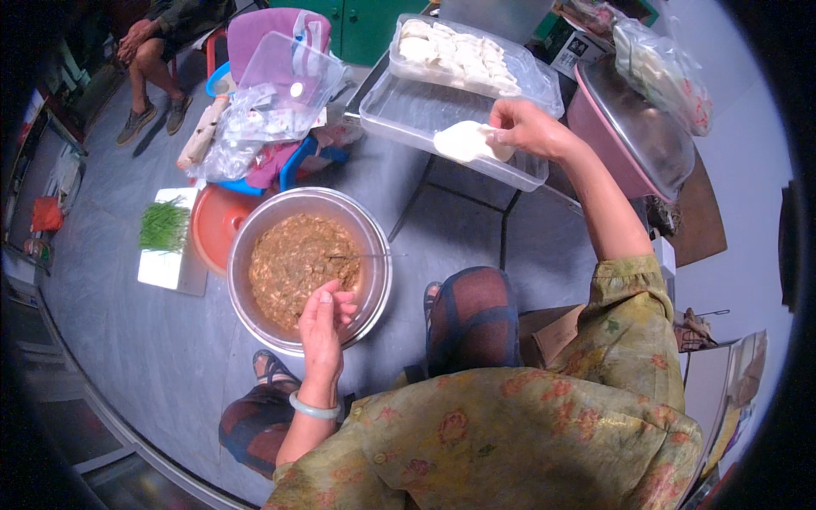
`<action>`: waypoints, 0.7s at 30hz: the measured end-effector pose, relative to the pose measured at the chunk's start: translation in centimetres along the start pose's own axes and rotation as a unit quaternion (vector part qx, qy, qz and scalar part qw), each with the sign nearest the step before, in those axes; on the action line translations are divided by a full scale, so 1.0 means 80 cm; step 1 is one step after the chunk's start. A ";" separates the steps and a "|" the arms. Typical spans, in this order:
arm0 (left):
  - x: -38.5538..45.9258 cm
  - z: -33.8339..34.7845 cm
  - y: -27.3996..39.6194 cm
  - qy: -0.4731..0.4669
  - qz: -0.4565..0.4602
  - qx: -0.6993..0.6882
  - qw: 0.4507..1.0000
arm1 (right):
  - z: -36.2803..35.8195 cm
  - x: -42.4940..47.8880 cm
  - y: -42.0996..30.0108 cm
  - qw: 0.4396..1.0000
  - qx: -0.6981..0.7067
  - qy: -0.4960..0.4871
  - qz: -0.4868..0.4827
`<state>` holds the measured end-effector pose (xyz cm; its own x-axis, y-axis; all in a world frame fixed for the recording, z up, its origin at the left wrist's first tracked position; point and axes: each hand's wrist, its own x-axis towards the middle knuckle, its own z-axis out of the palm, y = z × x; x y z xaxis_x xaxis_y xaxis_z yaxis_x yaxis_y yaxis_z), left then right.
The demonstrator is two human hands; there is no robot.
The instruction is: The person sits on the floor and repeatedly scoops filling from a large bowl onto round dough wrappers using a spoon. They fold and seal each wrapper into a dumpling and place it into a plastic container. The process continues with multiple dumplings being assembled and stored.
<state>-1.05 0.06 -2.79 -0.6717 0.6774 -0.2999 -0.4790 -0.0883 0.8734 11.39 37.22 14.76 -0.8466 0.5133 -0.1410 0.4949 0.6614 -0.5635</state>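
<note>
My right hand (532,131) pinches the edge of a flat white dough wrapper (464,141) over the near rim of a clear plastic tray (408,118). Whether more than one wrapper is there I cannot tell. Behind, a second clear tray (440,78) holds rows of white dumplings (456,51), partly overlapping the first tray. My left hand (328,315) hovers over the near edge of a metal bowl (237,299), fingers loosely curled and nothing seen in them. Brown minced filling (299,255) fills the bowl, and a thin utensil (376,255) sticks out of it across the right rim.
Chopped greens (162,224) lie on a white block (159,271) at left, beside an orange-red lid (217,223). A chair (274,38) bears plastic bags (236,143). A pink basin (599,140) with a metal cover stands right. Another person's legs (150,76) show upper left.
</note>
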 end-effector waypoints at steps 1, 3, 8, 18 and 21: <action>0.000 0.001 0.001 0.002 -0.001 0.003 1.000 | 0.002 -0.003 -0.006 1.000 0.011 0.005 -0.003; 0.001 0.005 0.001 0.004 -0.002 0.007 1.000 | 0.001 -0.007 -0.007 0.999 0.029 0.015 -0.019; -0.001 0.009 0.000 -0.012 -0.011 -0.028 0.999 | -0.010 -0.027 -0.028 0.988 0.111 0.056 -0.095; -0.030 0.016 0.002 -0.141 -0.185 -0.281 0.931 | 0.172 -0.078 -0.144 0.947 -0.012 0.035 -0.320; -0.037 0.008 0.010 -0.145 -0.173 -0.364 0.904 | 0.251 -0.084 -0.148 0.880 -0.083 0.072 -0.463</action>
<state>0.94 -1.58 -0.97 -0.2856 0.9095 -0.3019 -0.9474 -0.2206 0.2317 7.30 14.92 6.06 -0.8741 -0.2312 0.4273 -0.3616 0.8970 -0.2544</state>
